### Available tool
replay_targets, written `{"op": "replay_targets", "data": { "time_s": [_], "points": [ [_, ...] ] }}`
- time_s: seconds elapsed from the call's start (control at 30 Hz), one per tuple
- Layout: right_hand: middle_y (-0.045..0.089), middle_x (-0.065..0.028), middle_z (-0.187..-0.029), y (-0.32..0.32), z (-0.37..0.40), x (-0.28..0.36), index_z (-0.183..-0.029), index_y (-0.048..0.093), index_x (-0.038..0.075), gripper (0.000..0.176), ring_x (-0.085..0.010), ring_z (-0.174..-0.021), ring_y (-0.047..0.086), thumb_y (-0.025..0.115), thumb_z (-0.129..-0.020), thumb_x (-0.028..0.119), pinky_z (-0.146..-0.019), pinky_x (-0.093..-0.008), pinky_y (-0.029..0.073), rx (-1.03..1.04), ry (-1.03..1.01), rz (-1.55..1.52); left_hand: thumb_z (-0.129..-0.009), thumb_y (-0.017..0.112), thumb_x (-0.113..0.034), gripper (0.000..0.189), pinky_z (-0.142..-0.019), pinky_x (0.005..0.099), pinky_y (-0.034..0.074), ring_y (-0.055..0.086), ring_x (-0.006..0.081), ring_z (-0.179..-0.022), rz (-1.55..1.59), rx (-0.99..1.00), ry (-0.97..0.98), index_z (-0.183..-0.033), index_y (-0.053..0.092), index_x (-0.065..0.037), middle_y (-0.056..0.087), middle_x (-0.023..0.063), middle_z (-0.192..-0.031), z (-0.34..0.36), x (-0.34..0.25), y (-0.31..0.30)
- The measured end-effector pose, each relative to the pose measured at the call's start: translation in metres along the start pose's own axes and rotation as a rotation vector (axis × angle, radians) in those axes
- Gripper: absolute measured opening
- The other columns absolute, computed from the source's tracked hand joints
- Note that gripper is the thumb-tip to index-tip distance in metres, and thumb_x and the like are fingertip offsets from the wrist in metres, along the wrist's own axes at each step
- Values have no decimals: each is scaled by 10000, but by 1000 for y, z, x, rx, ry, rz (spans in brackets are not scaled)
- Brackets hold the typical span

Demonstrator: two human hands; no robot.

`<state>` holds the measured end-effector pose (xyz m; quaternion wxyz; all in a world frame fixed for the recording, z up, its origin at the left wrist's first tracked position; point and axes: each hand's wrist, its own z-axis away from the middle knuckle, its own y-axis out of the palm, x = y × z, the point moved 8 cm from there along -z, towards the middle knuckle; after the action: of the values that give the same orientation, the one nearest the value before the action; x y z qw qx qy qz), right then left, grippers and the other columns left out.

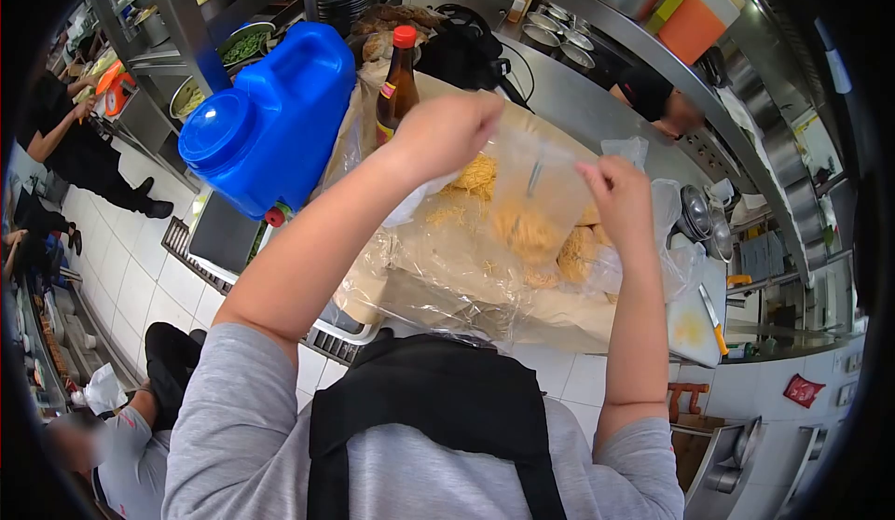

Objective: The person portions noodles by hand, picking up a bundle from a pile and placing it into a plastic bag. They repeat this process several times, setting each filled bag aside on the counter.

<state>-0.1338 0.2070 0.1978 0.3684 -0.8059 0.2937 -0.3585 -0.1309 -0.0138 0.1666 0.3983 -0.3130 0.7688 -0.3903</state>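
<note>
A clear plastic bag [539,189] with yellow noodle-like strands in its bottom hangs between my two hands. My left hand [452,133] is closed at its upper left corner, though motion blurs the fingers a little. At the upper right corner, my right hand [615,189] pinches the bag's edge between thumb and fingers. Behind it, a heap of loose yellow strands [477,177] lies on the brown paper and clear plastic sheet [438,282]. Several filled bags [580,251] rest beside it, close to my right wrist.
A large blue jug [280,114] and a brown bottle with a red cap [399,91] stand left of the paper. On the right, a knife [712,319] lies on a white cutting board [688,333], near metal bowls [695,212]. Other people are at the left and across the counter.
</note>
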Motion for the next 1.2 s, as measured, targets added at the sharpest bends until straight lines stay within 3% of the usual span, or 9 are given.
{"op": "replay_targets", "data": {
  "time_s": [0.07, 0.33, 0.47, 0.6, 0.73, 0.83, 0.9, 1.1, 1.2],
  "points": [
    [535, -152, -706, 1, -22, -16, -759, 596, -28, 326, -306, -612, 527, 716, -880, 250, -565, -373, 413, -2, 65, 31, -871, 643, -187, 146, -655, 445, 505, 639, 339, -809, 129, -437, -33, -944, 552, -99, 642, 88, -864, -2, 6, -38],
    [628, -161, -804, -20, -53, -86, -770, 636, 6, 362, -362, -700, 603, 670, -897, 343, -642, -459, 465, -363, 119, 241, -825, 727, -131, 194, -656, 368, 511, 653, 252, -763, 49, -512, -268, -943, 586, -68, 640, 74, -830, 44, 61, -44],
    [647, -131, -890, 26, -14, -121, -772, 660, 29, 295, -355, -775, 623, 667, -894, 298, -708, -457, 502, -204, 209, 371, -801, 761, -155, 309, -738, 381, 510, 630, 285, -874, -14, -304, -377, -1029, 568, -75, 617, 130, -1001, 94, 86, 14],
    [626, -137, -1068, 82, -4, -66, -926, 686, 50, 152, -346, -988, 607, 654, -884, 193, -830, -422, 504, -132, 26, 260, -792, 798, -205, 539, -853, 392, 479, 556, 316, -1022, -110, -717, -511, -1191, 483, -25, 495, 184, -1177, 161, 97, 45],
    [628, -160, -1090, 170, -3, -8, -1070, 657, 29, 228, -361, -1006, 603, 655, -881, 157, -869, -438, 499, 175, 10, -142, -811, 811, -228, 592, -861, 362, 472, 539, 262, -993, 522, -949, -971, -1207, 453, 28, 479, 151, -1168, 228, 122, 110],
    [647, -176, -1075, 247, -9, -17, -1189, 603, -16, 355, -316, -1004, 629, 666, -891, 166, -876, -400, 500, 121, 34, -224, -885, 745, -215, 487, -853, 336, 481, 565, 213, -997, 874, -817, -1050, -1209, 486, 40, 550, 135, -1164, 217, 103, 135],
    [677, -153, -1090, 283, -8, -19, -1261, 561, -47, 444, -227, -1016, 644, 678, -911, 200, -904, -345, 488, 287, 394, -623, -921, 697, -193, 419, -847, 322, 483, 582, 193, -993, 974, -804, -1021, -1210, 511, 46, 589, 128, -1142, 211, 114, 137],
    [670, -71, -1179, 257, 32, 57, -1277, 580, -13, 426, -163, -1069, 621, 690, -923, 197, -958, -315, 461, 887, 490, -1133, -1053, 480, -265, 369, -950, 308, 465, 611, 173, -1066, 1303, -765, -987, -1237, 559, 44, 649, 122, -1185, 240, 143, 134],
    [667, -67, -1189, 239, 47, 60, -1289, 574, -2, 414, -175, -1099, 612, 684, -923, 157, -971, -340, 462, 854, 474, -1427, -1071, 417, -330, 442, -986, 309, 453, 606, 181, -1092, 1416, -790, -908, -1248, 553, 52, 646, 118, -1197, 247, 147, 121]
  ]
}}
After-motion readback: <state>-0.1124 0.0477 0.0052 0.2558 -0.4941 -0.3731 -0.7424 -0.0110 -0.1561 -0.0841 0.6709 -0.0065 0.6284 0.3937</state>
